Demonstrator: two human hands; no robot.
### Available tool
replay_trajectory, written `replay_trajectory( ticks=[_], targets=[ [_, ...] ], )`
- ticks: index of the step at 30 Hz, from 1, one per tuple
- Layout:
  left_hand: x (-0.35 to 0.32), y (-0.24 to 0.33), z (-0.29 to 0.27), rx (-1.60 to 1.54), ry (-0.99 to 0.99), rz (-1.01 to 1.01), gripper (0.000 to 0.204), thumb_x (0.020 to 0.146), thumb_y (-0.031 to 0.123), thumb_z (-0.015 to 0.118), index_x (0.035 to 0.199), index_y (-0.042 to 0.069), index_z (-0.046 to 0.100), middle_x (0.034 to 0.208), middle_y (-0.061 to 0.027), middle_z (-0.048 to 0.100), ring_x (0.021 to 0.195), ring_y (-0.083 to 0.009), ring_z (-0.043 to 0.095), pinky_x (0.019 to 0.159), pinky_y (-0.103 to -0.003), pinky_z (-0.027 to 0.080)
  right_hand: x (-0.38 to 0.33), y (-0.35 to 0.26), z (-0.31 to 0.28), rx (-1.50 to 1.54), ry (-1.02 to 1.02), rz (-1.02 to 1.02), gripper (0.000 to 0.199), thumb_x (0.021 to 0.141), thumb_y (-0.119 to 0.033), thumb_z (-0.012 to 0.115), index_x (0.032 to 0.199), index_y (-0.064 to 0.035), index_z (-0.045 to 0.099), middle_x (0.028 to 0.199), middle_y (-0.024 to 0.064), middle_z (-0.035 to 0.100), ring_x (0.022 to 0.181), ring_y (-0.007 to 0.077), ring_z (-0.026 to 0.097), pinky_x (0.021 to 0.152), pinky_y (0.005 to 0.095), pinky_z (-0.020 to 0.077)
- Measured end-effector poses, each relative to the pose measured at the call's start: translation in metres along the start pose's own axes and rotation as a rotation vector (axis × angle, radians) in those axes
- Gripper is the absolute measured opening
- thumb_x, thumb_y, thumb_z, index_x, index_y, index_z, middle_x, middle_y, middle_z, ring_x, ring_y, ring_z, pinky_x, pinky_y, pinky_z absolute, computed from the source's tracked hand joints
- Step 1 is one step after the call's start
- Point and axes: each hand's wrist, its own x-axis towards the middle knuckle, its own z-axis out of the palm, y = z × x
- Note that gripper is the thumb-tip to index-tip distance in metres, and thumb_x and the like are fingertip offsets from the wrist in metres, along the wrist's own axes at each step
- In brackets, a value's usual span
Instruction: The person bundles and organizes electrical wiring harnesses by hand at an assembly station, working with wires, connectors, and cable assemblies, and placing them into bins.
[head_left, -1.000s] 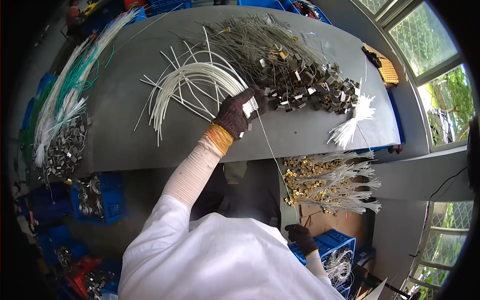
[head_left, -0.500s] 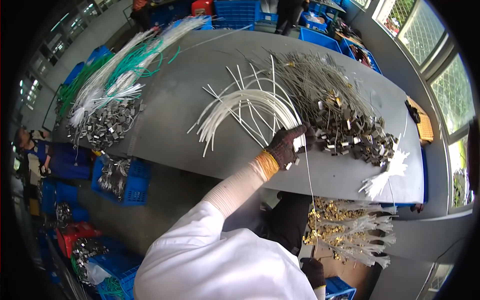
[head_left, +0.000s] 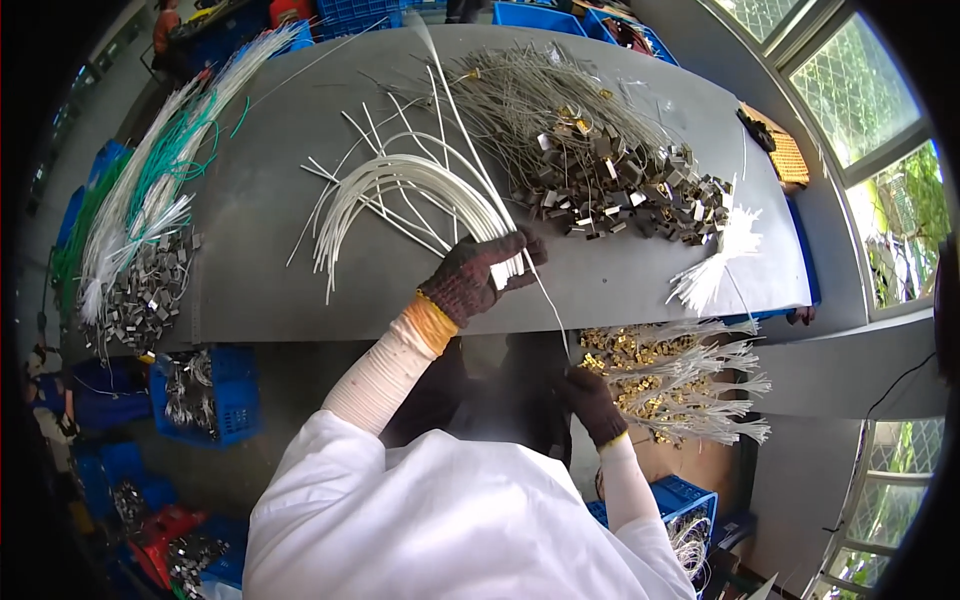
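Observation:
My left hand, in a dark knit glove with a yellow cuff, is closed round one end of a bundle of white cables above the table's near edge. The bundle arcs up and to the left over the tabletop, its far ends spread loose. My right hand, gloved too, is pinched on the lower end of a single thin white cable that passes by my left hand. Its fingertips are partly hidden. Right of my left hand lies a heap of grey wires with dark metal pieces.
A grey table curves across the view. Green and white strands lie at its left, a white strand bunch at its right. Below the right edge are bundles with brass-coloured ends. A blue crate stands at lower left.
My right hand has come up from low by my side to the table's near edge and now pinches the single cable. My view has turned, so the scene sits further left and higher.

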Motion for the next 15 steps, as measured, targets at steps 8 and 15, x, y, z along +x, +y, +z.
replay_trajectory(
  ticks=[8, 15],
  targets=[
    [-0.048, 0.033, 0.019, 0.78, 0.131, 0.406, 0.023, 0.107, 0.019, 0.061, 0.113, -0.002, 0.07, 0.104, -0.0089, 0.075, 0.094, -0.0193, 0.071, 0.084, -0.033, 0.057, 0.043, -0.113, 0.048, 0.351, -0.154, -0.388, 0.038, 0.098, -0.011, 0.071, 0.134, -0.0025, 0.063, 0.116, 0.007, 0.072, 0.091, 0.0106, 0.062, 0.08, 0.0266, 0.0534],
    [-0.05, 0.034, 0.002, 1.035, 0.046, 0.53, 0.021, 0.103, 0.016, 0.063, 0.116, 0.0, 0.07, 0.106, -0.0097, 0.073, 0.098, -0.02, 0.069, 0.084, -0.034, 0.057, 0.038, -0.139, 0.06, 0.563, -0.129, -0.375, 0.058, 0.099, -0.009, 0.073, 0.152, -0.0041, 0.049, 0.125, 0.0097, 0.069, 0.09, 0.0127, 0.063, 0.079, 0.0297, 0.0552]
  ],
)
